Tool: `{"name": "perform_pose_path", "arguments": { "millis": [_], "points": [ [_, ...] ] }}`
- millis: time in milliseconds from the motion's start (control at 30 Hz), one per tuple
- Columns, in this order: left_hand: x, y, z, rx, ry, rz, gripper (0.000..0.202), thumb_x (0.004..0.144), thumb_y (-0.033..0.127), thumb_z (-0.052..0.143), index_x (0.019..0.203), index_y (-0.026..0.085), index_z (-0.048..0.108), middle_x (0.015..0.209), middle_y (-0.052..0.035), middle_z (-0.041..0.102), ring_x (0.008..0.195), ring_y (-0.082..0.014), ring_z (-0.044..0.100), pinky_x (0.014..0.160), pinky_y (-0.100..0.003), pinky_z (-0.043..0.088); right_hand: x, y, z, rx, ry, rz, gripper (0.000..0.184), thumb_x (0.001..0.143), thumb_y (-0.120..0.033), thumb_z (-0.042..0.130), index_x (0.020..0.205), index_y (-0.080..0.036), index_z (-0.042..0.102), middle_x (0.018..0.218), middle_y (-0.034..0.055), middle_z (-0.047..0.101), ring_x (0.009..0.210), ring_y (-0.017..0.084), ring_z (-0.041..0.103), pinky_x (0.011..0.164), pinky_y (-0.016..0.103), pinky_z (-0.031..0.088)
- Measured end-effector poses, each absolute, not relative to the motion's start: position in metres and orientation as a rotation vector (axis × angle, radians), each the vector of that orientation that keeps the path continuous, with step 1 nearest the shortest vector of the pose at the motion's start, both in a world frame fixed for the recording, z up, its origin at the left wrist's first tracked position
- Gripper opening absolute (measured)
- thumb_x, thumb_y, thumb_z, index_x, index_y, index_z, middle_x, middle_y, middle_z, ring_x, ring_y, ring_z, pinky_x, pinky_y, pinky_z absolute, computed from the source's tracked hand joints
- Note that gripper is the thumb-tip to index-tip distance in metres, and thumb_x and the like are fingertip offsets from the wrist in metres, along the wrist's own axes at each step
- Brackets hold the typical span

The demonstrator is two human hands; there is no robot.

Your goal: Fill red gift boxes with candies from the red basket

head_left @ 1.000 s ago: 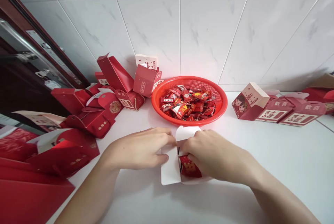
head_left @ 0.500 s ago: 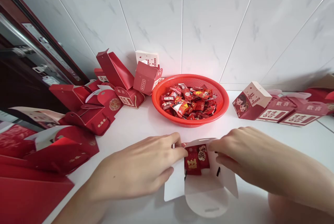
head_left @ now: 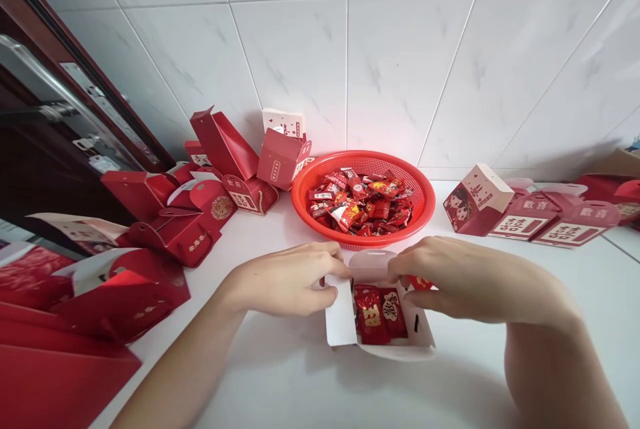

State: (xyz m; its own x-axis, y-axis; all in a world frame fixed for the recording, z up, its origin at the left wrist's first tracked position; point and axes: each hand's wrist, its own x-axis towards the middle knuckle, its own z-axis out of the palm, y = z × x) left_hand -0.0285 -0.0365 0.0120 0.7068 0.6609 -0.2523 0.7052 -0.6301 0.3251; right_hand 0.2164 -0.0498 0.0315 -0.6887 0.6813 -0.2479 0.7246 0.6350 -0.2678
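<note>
In front of me on the white surface is a small paper gift box (head_left: 341,315), its white inside showing and its flaps spread. Several red candy packets (head_left: 373,314) with gold and white lettering lie in it. My left hand (head_left: 293,279) pinches the box's left flap between thumb and fingers. On the opposite side my right hand (head_left: 447,279) grips the right wall or flap, where a bit of red shows between its fingers. The fingers partly cover the box's upper corners.
Behind the box stands a red plastic basket (head_left: 425,205) full of wrapped candies (head_left: 355,199). Red gift boxes (head_left: 180,239) crowd the left side. More gift boxes (head_left: 525,215) stand in a row at the right. A tiled wall (head_left: 290,49) closes off the back.
The box has tipped, so its near round flap no longer shows flat toward me and the packets show more fully. Both hands have stayed on its sides. My view has shifted slightly upward.
</note>
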Motion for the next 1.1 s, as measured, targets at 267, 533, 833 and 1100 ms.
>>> {"name": "perform_pose_path", "arguments": {
  "millis": [267,533,833,1100],
  "points": [
    [-0.033,-0.03,0.018,2.357,0.993,-0.129,0.032,0.097,0.032,0.054,0.124,0.027,0.071,0.125,-0.003,0.07,0.116,-0.0219,0.064,0.097,-0.028,0.046,0.236,-0.036,0.035,1.132,2.942,-0.851,0.022,0.096,-0.018,0.051,0.104,-0.02,0.071,0.094,0.0052,0.074,0.078,0.016,0.066,0.066,0.027,0.048],
    [-0.049,0.014,0.032,2.424,1.307,0.343,0.038,0.097,0.04,0.05,0.122,0.024,0.073,0.131,-0.0041,0.071,0.119,-0.024,0.066,0.103,-0.032,0.049,0.265,-0.033,0.043,1.401,3.102,-0.707,0.028,0.097,-0.033,0.052,0.113,-0.024,0.073,0.095,0.0051,0.077,0.083,0.02,0.07,0.072,0.03,0.054],
    [-0.017,0.131,0.003,2.438,1.422,0.27,0.048,0.075,0.004,0.054,0.117,0.016,0.075,0.125,-0.0084,0.075,0.115,-0.0257,0.069,0.099,-0.03,0.053,0.272,-0.022,0.034,1.549,3.041,-0.559,0.03,0.096,-0.033,0.048,0.11,-0.025,0.073,0.094,0.0045,0.077,0.079,0.021,0.07,0.066,0.032,0.053],
    [0.008,0.148,-0.025,2.552,1.275,0.244,0.061,0.073,-0.001,0.053,0.128,0.021,0.07,0.139,-0.0069,0.067,0.126,-0.0239,0.063,0.103,-0.029,0.05,0.273,-0.018,0.032,1.617,2.966,-0.536,0.032,0.097,-0.03,0.043,0.111,-0.025,0.071,0.097,0.0043,0.076,0.08,0.019,0.069,0.066,0.03,0.051]
  ]
}}
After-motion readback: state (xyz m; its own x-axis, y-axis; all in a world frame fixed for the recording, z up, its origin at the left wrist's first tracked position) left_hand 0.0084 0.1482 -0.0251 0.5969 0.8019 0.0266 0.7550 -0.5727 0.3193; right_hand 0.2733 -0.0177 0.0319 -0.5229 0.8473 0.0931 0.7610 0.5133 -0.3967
